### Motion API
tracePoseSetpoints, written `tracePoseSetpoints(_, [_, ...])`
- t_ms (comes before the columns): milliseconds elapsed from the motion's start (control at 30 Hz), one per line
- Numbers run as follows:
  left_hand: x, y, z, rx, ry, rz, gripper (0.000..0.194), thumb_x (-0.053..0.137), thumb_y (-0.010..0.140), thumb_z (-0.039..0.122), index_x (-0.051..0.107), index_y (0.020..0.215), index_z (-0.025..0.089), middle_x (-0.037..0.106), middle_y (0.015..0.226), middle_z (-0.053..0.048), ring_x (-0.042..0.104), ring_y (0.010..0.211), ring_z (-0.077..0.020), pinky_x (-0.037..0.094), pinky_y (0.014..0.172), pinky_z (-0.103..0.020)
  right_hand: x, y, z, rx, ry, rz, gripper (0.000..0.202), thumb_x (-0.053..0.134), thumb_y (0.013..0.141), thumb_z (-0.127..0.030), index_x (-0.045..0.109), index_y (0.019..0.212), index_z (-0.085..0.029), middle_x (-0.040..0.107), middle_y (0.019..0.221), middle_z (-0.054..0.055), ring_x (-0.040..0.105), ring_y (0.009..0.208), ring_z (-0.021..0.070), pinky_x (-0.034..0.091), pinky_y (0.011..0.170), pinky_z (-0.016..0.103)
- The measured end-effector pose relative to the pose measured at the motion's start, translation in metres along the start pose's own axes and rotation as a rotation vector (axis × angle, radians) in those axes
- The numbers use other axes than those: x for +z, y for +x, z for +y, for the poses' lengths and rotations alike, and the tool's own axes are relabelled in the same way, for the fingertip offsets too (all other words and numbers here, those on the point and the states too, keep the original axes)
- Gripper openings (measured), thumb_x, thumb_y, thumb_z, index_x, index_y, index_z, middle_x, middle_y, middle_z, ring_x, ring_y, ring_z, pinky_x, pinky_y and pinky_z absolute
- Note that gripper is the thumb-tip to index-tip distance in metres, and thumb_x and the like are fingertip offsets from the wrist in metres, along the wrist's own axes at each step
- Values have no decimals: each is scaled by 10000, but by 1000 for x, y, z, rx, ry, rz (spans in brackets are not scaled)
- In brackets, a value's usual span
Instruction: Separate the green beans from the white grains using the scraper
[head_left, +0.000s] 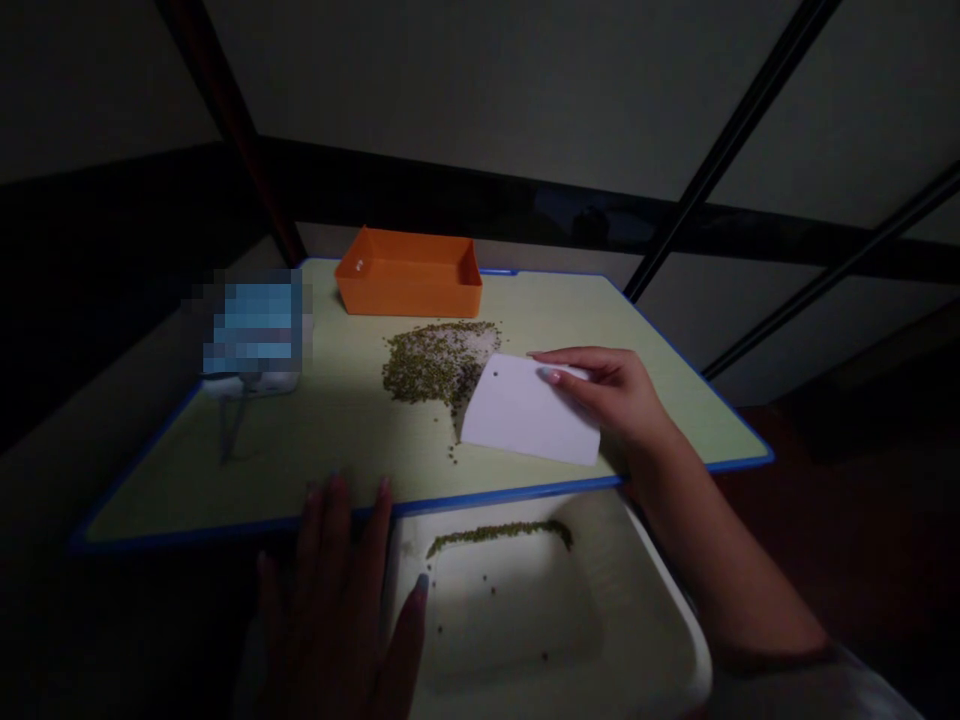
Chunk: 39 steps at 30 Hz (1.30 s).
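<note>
My right hand (pixel 619 395) pinches a white plastic scraper (pixel 529 415) with a small hole near one corner. The scraper's left edge meets a spread pile of green mung beans (pixel 424 365), which has small white grains (pixel 469 345) mixed in on its right side. In shadow at the lower left, my left hand (pixel 341 590) has its fingers stretched and spread. It lies beside the left wall of a white plastic bin (pixel 652 600); whether it presses on the bin I cannot tell. A line of beans (pixel 502 532) runs along the bin's far inner edge, with several strays on its floor.
The pale green tabletop (pixel 337 450) has a blue rim. An orange tray (pixel 409 300) stands behind the pile. A blurred-out blue object (pixel 259 325) is at the table's left, by a thin stand-like piece (pixel 232 420). Panelled walls rise behind.
</note>
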<state>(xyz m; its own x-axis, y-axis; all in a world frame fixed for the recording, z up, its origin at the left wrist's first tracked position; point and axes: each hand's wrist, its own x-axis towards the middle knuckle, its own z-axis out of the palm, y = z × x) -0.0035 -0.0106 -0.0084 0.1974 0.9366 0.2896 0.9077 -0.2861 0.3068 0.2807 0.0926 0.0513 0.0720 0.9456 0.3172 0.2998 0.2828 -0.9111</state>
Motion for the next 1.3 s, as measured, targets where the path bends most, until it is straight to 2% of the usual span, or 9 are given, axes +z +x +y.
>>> tracePoseSetpoints(167, [0, -1, -3, 2, -21, -4, 596, 287, 964, 325, 70, 1519, 320, 92, 1673, -118, 53, 1550, -277, 147, 1194, -697, -2, 0, 1, 17, -24, -15, 234, 782, 761, -346, 805, 971, -244, 797, 961, 77, 679, 734, 143, 491, 597, 246])
tracePoseSetpoints(333, [1, -2, -7, 34, -12, -2, 614, 306, 954, 364, 70, 1519, 326, 93, 1672, -123, 65, 1548, -299, 159, 1173, -728, -3, 2, 2, 4, -51, 19, 234, 781, 756, -326, 804, 973, -239, 796, 978, 73, 700, 804, 166, 523, 675, 278])
tracePoseSetpoints(533, [1, -1, -3, 0, -33, -12, 602, 299, 959, 348, 71, 1516, 330, 75, 1675, -108, 32, 1551, -272, 123, 1191, -701, 0, 2, 1, -35, -91, -30, 275, 754, 790, -361, 792, 1031, -233, 785, 1048, 87, 712, 899, 199, 530, 733, 297])
tracePoseSetpoints(767, [2, 2, -5, 18, -9, -25, 660, 333, 946, 352, -1, 1515, 343, 26, 1673, -121, 4, 1546, -320, 115, 1165, -726, 1, 1, 0, -20, -98, -74, 259, 746, 802, -362, 790, 1032, -253, 788, 1022, 72, 689, 806, 161, 501, 630, 262])
tracePoseSetpoints(900, [4, 0, -7, 11, -31, -14, 637, 320, 946, 361, 33, 1515, 356, 38, 1678, -97, 38, 1547, -311, 121, 1184, -697, 0, 0, -1, -9, -86, -81, 244, 751, 794, -362, 796, 1009, -255, 793, 994, 65, 673, 743, 144, 475, 574, 247])
tracePoseSetpoints(1000, [5, -2, -8, 33, -38, 16, 615, 303, 949, 372, 72, 1518, 344, 53, 1680, -83, 55, 1548, -293, 120, 1200, -675, -1, 0, -1, -40, -88, -53, 239, 758, 786, -363, 797, 1004, -273, 791, 1015, 58, 689, 803, 160, 505, 620, 265])
tracePoseSetpoints(1133, [1, -2, -4, 14, -58, -17, 602, 292, 959, 363, 68, 1517, 338, 41, 1682, -78, 25, 1551, -268, 110, 1209, -661, 0, 0, 0, -53, -91, -70, 233, 759, 785, -365, 797, 1002, -287, 786, 1044, 56, 702, 862, 175, 533, 670, 285])
tracePoseSetpoints(1300, [-2, -1, -2, -1, -52, -37, 614, 294, 959, 366, 32, 1514, 353, 0, 1683, -69, -6, 1551, -269, 93, 1207, -658, 1, -1, -2, -8, -67, -84, 218, 768, 774, -359, 805, 971, -273, 793, 987, 56, 669, 718, 136, 477, 547, 237])
